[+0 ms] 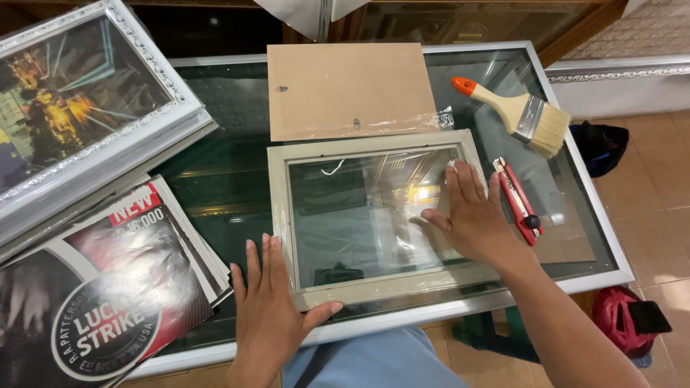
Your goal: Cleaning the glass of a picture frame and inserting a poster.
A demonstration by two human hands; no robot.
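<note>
Both hands, left point(269, 302) and right point(471, 212), press spread fingers flat on the frame point(374, 215), lying lengthwise left-to-right.

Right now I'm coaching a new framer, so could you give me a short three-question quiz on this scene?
1. True or false: the right hand lies flat on the glass of the grey frame.
2. Which tool lies nearest the right hand: A the paintbrush, B the red utility knife, C the brown backing board?
3. Where does the left hand rest?

Key: 1 true. 2 B. 3 On the frame's lower left corner.
</note>
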